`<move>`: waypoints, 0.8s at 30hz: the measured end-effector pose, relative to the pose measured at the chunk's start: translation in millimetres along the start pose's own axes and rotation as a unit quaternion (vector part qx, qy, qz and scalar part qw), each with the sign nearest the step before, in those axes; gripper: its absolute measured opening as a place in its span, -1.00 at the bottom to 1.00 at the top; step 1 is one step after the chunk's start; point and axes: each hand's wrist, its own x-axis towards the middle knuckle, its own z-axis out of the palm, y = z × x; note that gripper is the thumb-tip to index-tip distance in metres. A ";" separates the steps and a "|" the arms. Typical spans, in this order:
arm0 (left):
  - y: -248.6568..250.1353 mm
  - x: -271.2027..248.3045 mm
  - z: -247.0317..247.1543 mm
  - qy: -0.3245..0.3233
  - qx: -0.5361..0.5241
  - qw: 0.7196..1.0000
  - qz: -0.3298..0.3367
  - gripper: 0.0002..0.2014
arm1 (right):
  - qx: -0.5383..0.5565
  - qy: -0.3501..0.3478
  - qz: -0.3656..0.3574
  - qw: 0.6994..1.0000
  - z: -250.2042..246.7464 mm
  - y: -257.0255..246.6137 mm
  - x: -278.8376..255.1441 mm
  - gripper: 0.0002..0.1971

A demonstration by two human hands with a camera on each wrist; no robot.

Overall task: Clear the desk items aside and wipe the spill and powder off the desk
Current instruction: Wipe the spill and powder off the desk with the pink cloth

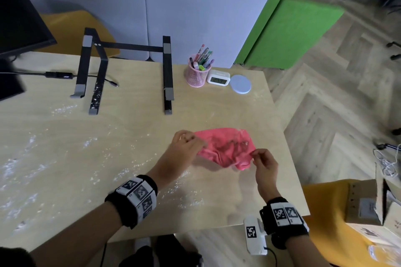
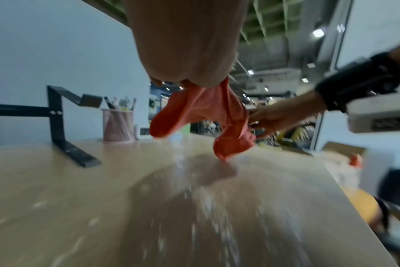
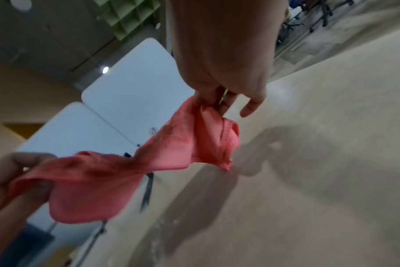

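A pink cloth with dark wet stains hangs stretched between both hands, just above the wooden desk. My left hand grips its left edge. My right hand pinches its right corner between thumb and fingers. In the left wrist view the cloth dangles below my left hand, its lowest tip near the desk. The right wrist view shows the cloth running from my right hand to the left hand. White powder and wet streaks cover the desk's left and middle.
A black laptop stand stands at the back of the desk, with a pink pen cup, a white clock and a pale blue round disc to its right. A monitor is far left. Cardboard boxes sit off the right edge.
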 end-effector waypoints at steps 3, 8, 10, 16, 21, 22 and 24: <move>-4.3 -34.0 15.9 -0.182 -0.021 0.983 0.024 -0.72 | -0.133 -0.050 0.066 0.988 -4.0 20.0 -7.2 -0.78; -16.2 -59.9 36.5 -0.365 0.000 0.931 -0.009 -0.42 | -0.208 -0.034 0.143 0.967 -1.8 24.9 -10.7 -0.65; -17.2 -58.7 39.4 -0.374 0.014 0.927 -0.008 -0.48 | -0.200 -0.040 0.180 0.962 3.1 23.9 -7.4 -0.58; -15.5 -55.7 39.3 -0.418 0.029 0.907 -0.025 -0.48 | -0.097 -0.025 0.249 0.963 12.4 26.4 1.3 -0.77; -15.6 -52.8 25.9 -0.455 0.038 0.889 -0.026 -0.44 | -0.177 0.004 -0.024 0.984 28.6 -17.8 -18.0 -0.95; -16.0 -53.4 23.5 -0.458 0.036 0.888 -0.027 -0.44 | -0.201 -0.020 -0.087 0.976 34.5 -27.7 -25.5 -0.94; -18.2 -57.0 19.0 -0.443 0.027 0.896 -0.036 -0.53 | -0.215 -0.121 -0.156 0.956 46.8 -44.4 -42.1 -0.89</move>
